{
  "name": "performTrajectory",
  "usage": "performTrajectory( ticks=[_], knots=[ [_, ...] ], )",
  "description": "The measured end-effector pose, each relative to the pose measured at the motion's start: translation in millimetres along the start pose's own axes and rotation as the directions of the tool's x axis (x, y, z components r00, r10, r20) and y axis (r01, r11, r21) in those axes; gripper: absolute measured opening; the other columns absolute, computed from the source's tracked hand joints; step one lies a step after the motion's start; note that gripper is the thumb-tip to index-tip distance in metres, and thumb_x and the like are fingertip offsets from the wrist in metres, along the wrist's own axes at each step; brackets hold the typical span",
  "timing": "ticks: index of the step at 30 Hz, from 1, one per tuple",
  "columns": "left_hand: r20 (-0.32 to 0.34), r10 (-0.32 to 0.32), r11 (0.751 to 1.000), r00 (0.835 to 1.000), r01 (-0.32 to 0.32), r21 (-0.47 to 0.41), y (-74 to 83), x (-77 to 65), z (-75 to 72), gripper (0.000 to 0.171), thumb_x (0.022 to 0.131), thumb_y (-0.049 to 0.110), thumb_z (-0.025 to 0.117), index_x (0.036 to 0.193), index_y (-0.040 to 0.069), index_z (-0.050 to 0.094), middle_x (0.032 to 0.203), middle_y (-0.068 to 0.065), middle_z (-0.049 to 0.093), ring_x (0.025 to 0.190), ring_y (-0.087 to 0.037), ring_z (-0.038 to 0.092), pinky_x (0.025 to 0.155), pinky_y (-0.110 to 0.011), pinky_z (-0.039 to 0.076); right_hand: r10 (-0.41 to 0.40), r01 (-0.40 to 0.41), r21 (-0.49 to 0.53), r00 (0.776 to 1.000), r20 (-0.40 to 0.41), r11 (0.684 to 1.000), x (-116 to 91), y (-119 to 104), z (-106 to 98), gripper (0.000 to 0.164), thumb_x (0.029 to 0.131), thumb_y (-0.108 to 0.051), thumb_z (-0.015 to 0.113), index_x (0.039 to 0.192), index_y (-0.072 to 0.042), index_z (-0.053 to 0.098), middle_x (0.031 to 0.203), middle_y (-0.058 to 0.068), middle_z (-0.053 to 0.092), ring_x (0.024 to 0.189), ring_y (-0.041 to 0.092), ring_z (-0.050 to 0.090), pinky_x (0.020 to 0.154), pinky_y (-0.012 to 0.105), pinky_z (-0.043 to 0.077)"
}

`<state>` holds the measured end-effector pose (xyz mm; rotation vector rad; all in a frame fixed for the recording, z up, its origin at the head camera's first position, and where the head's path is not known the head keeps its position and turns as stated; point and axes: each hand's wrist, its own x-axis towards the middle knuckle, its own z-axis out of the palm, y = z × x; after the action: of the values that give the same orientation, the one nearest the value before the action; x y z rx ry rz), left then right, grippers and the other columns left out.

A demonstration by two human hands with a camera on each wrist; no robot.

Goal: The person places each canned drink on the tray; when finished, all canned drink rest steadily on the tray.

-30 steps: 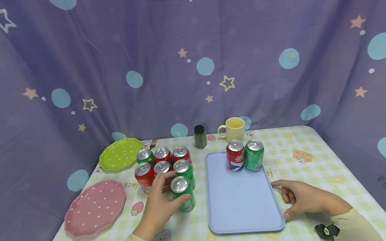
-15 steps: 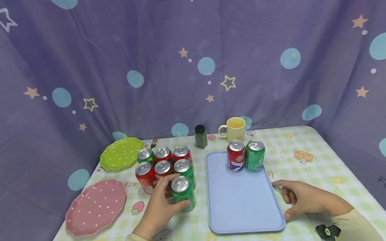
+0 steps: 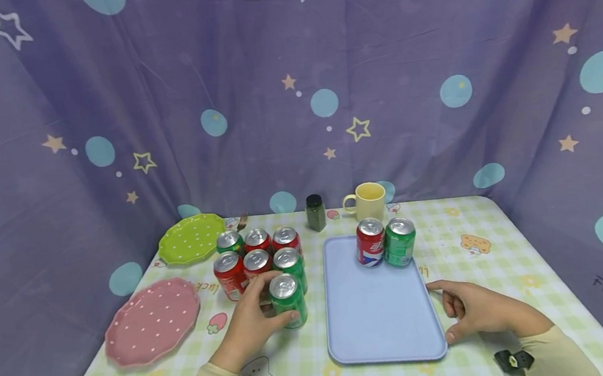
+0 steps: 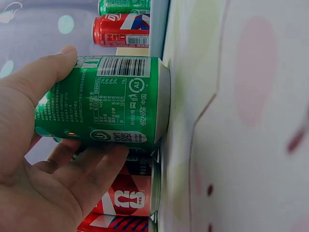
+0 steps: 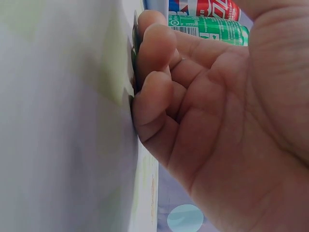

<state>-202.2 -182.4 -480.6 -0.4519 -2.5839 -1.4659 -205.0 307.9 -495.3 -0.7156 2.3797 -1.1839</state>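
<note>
My left hand [image 3: 251, 326] holds an upright green soda can [image 3: 294, 306] at the front of a can cluster, thumb on the near side and fingers behind. In the left wrist view the green can's [image 4: 120, 99] base is right at the tablecloth. Close behind it stand another green can [image 3: 291, 262] and several red cans [image 3: 229, 276]. My right hand [image 3: 480, 310] rests beside the blue tray [image 3: 378, 321], index fingertip and thumb at its right edge, other fingers loosely curled. A red can [image 3: 370, 248] and a green can [image 3: 400, 246] stand on the tray's far end.
A pink plate [image 3: 152, 323] and a lime-green plate [image 3: 191, 239] lie at the left. Behind the tray stand a dark-lidded jar [image 3: 315, 216] and a yellow mug [image 3: 370, 202]. A fork [image 3: 242, 221] lies behind the cans. A purple curtain [image 3: 412, 139] encloses the table.
My left fingers and thumb have closed in around the front green can, which stays about where it was. My right hand and the tray have not moved visibly.
</note>
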Motion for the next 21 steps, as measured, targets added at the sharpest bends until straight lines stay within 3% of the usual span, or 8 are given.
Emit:
performTrajectory(
  ticks=[14, 21],
  knots=[
    [-0.056, 0.056, 0.998, 0.997, -0.057, -0.008, -0.2, -1.4, 2.2, 0.078, 0.075, 0.019, 0.098, 0.138, 0.035, 0.055, 0.128, 0.009, 0.062, 0.114, -0.015, 0.064, 0.088, -0.033, 0.059, -0.010, 0.010, -0.008, 1.000, -0.005, 1.000, -1, -2, 0, 0.103, 0.074, -0.023, 0.096, 0.152, 0.012, 0.038, 0.088, 0.011, 0.059, 0.067, 0.008, 0.050, 0.058, 0.025, 0.045],
    [-0.144, 0.142, 0.989, 0.979, -0.147, -0.020, 11.2, -2.6, 0.7, 0.079, 0.073, 0.016, 0.098, 0.139, 0.030, 0.057, 0.129, 0.009, 0.061, 0.109, -0.016, 0.064, 0.084, -0.032, 0.059, -0.007, 0.007, -0.009, 1.000, -0.003, 1.000, -1, 0, 0, 0.103, 0.074, -0.023, 0.096, 0.152, 0.011, 0.039, 0.089, 0.011, 0.059, 0.067, 0.008, 0.050, 0.059, 0.025, 0.045]
  ],
)
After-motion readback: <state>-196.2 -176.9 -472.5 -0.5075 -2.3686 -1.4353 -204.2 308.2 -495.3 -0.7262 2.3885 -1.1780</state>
